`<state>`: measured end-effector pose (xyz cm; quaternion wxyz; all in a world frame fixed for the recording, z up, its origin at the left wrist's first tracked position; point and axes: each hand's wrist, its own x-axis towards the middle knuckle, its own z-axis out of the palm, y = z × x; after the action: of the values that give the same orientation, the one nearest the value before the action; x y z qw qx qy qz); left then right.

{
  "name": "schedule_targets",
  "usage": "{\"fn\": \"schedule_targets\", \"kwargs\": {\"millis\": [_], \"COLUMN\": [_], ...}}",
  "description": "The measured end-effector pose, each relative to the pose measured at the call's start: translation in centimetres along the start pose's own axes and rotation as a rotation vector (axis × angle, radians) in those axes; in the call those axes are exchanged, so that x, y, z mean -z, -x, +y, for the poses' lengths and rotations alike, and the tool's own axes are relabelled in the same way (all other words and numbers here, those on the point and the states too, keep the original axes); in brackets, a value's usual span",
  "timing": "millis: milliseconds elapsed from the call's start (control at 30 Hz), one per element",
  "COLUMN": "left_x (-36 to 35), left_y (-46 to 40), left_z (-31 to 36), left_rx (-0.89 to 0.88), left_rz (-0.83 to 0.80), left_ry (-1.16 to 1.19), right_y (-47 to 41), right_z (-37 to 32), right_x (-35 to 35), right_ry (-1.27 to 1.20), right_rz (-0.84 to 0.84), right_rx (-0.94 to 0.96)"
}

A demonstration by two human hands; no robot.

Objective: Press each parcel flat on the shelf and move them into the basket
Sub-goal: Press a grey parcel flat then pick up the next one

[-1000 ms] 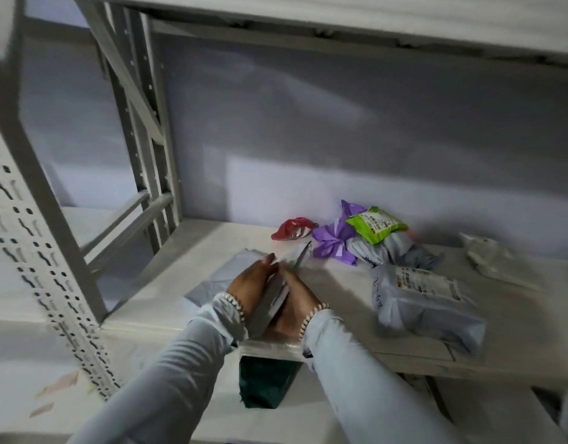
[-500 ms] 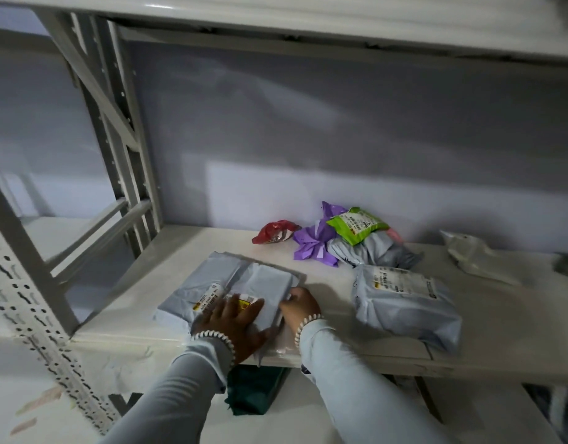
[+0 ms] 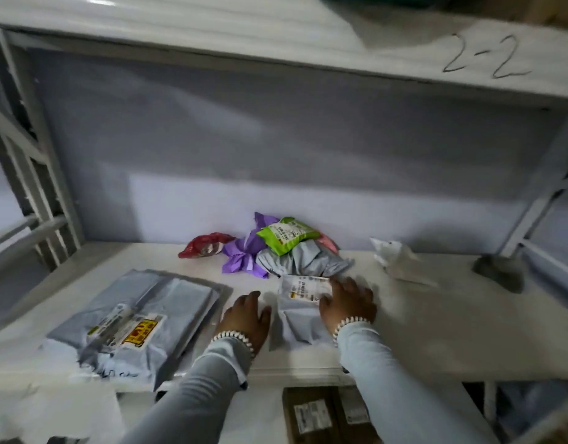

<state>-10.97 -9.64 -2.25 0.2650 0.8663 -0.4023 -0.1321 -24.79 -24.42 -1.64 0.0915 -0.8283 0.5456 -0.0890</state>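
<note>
A small grey parcel [image 3: 295,322] with a white label lies on the white shelf [image 3: 436,331] near its front edge. My right hand [image 3: 348,302] rests flat on the parcel's right side, fingers spread over the label's edge. My left hand [image 3: 246,317] lies flat on the shelf against the parcel's left edge, holding nothing. To the left sits a stack of flattened grey parcels [image 3: 141,318] with a yellow sticker. At the back lie a red packet [image 3: 204,245], a purple bag [image 3: 244,256], a green packet [image 3: 287,233] and a crumpled grey bag [image 3: 308,261]. No basket is in view.
A white plastic bag [image 3: 399,259] and a dark grey lump [image 3: 499,272] lie at the back right. Brown boxes [image 3: 311,415] sit below the shelf's front edge. The upper shelf [image 3: 276,36], marked "2-2", hangs overhead. Metal uprights [image 3: 36,174] frame the left side.
Both hands left the flat stack on the left and moved right to the small grey parcel. The view has shifted right and closer.
</note>
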Motion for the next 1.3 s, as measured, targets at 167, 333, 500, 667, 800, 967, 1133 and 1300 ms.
{"fn": "schedule_targets", "kwargs": {"millis": [167,333,500,667,800,967,1133,1300], "left_x": [-3.5,-3.7,-2.7,-3.0,-3.8,-1.9,-2.1,-2.9], "left_y": [-1.8,-4.0,-5.7,-3.9,-3.3,-2.6,-2.7,-2.6], "left_z": [5.3,7.2,7.1,5.6,4.3,2.7,0.1,-0.9], "left_rx": [-0.215,-0.343,-0.369,-0.448,-0.538,-0.453,-0.401,-0.364], "left_rz": [-0.202,-0.257,-0.274,-0.148,-0.122,-0.217,-0.201,-0.173], "left_ry": [-0.3,-0.696,-0.735,-0.704,-0.665,-0.468,-0.193,0.032], "right_y": [-0.9,0.0,1.7,1.4,0.9,-1.0,-1.4,-1.3], "right_z": [4.1,5.8,7.0,4.5,1.4,2.8,6.7,8.1], "right_x": [-0.9,0.0,1.8,1.8,0.6,1.5,1.6,0.3], "right_ry": [-0.061,-0.082,-0.197,0.2,0.315,0.301,-0.027,-0.398], "right_rz": [-0.133,-0.109,-0.09,-0.114,-0.194,-0.243,-0.348,-0.399], "right_rx": [0.195,0.368,0.487,0.543,0.675,0.717,0.635,0.53]}}
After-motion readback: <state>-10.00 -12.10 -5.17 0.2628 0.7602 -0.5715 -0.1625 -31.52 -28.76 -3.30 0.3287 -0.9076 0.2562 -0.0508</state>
